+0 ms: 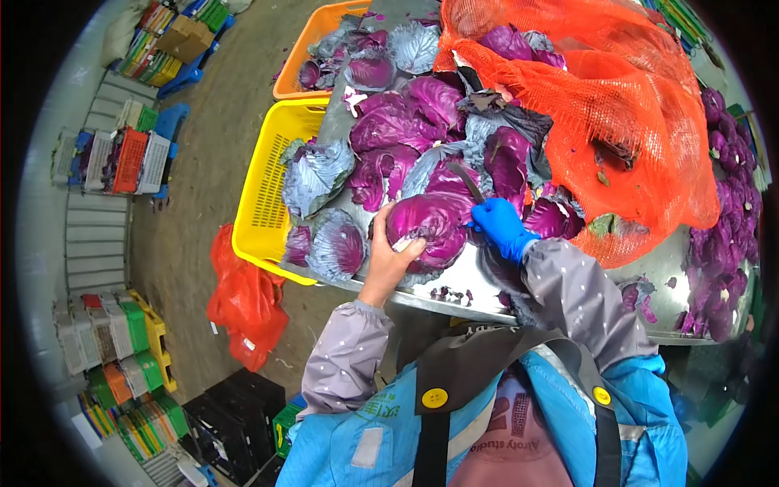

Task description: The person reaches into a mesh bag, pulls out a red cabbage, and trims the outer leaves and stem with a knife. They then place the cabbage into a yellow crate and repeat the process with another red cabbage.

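A trimmed purple cabbage [430,231] rests near the front edge of the metal table [454,302]. My bare left hand [389,258] grips its left side, with the thumb near the pale cut stem. Wrapped round the handle of a knife [466,180] is my blue-gloved right hand [501,227], just right of the cabbage. The knife's dark blade points up and left, over loose cabbage leaves. Stripped purple leaves [398,122] and grey-blue outer leaves [495,130] lie heaped beyond the cabbage.
A yellow basket [264,187] with cabbages stands at the table's left side, an orange basket [304,49] behind it. Orange-red mesh sacking [625,122] covers the right part. More purple cabbages [718,243] are piled far right. A red bag [247,308] lies on the floor.
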Demonstrator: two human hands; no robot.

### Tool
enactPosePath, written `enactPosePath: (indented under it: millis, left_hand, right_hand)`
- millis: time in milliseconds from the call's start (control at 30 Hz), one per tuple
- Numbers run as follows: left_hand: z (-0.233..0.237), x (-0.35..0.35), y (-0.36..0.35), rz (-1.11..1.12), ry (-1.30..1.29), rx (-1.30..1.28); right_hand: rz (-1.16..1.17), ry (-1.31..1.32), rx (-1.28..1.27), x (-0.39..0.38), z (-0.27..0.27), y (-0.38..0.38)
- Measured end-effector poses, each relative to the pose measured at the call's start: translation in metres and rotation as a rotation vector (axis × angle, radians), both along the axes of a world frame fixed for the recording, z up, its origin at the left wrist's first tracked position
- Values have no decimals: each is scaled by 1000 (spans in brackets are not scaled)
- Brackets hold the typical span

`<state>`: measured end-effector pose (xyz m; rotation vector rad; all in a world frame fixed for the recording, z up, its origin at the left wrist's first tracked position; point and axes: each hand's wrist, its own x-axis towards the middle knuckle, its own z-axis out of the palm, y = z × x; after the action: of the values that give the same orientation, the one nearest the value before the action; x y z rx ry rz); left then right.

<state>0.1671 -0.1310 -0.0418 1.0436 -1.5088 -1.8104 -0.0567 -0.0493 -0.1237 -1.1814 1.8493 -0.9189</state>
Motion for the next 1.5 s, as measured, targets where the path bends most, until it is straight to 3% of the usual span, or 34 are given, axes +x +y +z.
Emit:
enactPosePath:
  millis: [33, 100, 133, 167, 233, 367, 433, 567, 767, 900, 967, 1033, 1100, 1233, 1300, 1367, 1433, 1500]
  left_hand:
    - [-2, 2, -2, -5, 36, -10]
    - [-3, 4, 1, 34, 84, 31]
    - [-2, 5, 1, 75, 157, 200]
    - [0, 4, 2, 114, 234, 365]
    - [7, 3, 6, 80, 307, 406]
    - [22, -7, 11, 95, 335, 224]
    - [33, -9, 7, 62, 167, -67]
    - [45, -15, 6, 54, 128, -247]
    - [57, -23, 9, 31, 40, -453]
    - [51, -25, 5, -3, 93, -398]
    - [47, -31, 7, 52, 395, 74]
    - [41, -35, 5, 127, 541, 467]
    - [44, -34, 3, 154, 633, 764]
    - [43, -31, -12, -11, 689, 955]
    - [45, -37, -10, -50, 600, 843]
    - [47, -40, -8, -90, 658, 885]
    - [45, -45, -2, -55, 528, 582]
    - [31, -42, -4, -36, 563, 573]
  right_hand:
    - [-5, -1, -11, 4, 20, -5]
    - [-301, -595, 217, 11, 60, -9]
    - [-309, -717, 97, 12, 67, -6]
    - [-308, -715, 100, 11, 77, -2]
    - [-243, -758, 92, 14, 104, 7]
    - [-149, -673, 309, 27, 145, 16]
    - [-115, -658, 283, 19, 143, 19]
    - [-84, -683, 201, 12, 136, 25]
    - [-118, -686, 126, 12, 144, 33]
    - [-160, -673, 110, 15, 153, 44]
    - [-217, -720, 83, 21, 165, 53]
    - [-243, -907, -15, 29, 174, 68]
    - [-307, -902, 24, 30, 181, 77]
    - [-456, -725, 81, 29, 186, 82]
    - [-435, -363, -291, 38, 192, 62]
    - [-420, -303, -196, 37, 211, 52]
    - [-376, 60, -128, 35, 215, 44]
    - [-390, 138, -94, 28, 206, 42]
